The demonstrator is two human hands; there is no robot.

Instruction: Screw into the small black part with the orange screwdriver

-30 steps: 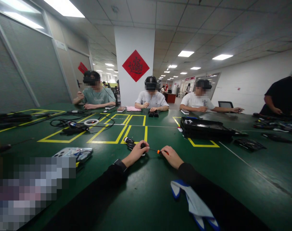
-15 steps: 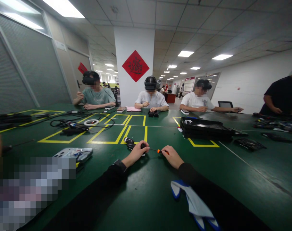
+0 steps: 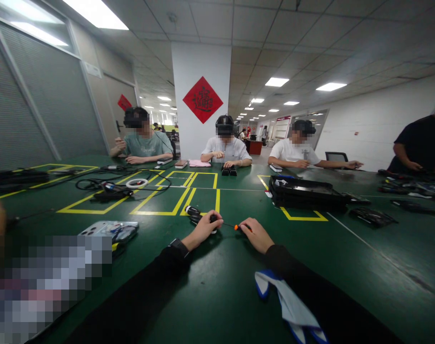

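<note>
My left hand point(image 3: 204, 228) is closed around a dark device with white-rimmed round ends point(image 3: 193, 214) on the green table. Its far end sticks out beyond my fingers; the rest is mostly covered by the hand. Between the fingers and thumb of my right hand point(image 3: 257, 235) is a screwdriver with an orange and dark handle point(image 3: 236, 228). The thin shaft points left, and its tip meets the device beside my left fingers; the exact contact spot is too small to make out. A white and blue glove point(image 3: 292, 301) lies next to my right forearm.
A stack of black trays point(image 3: 306, 192) stands ahead to the right. Cables and a white ring point(image 3: 136, 183) lie ahead to the left, near a clear plastic bag of parts point(image 3: 122, 231). Several people sit across the table point(image 3: 217, 282), and another person's arm shows at the left edge.
</note>
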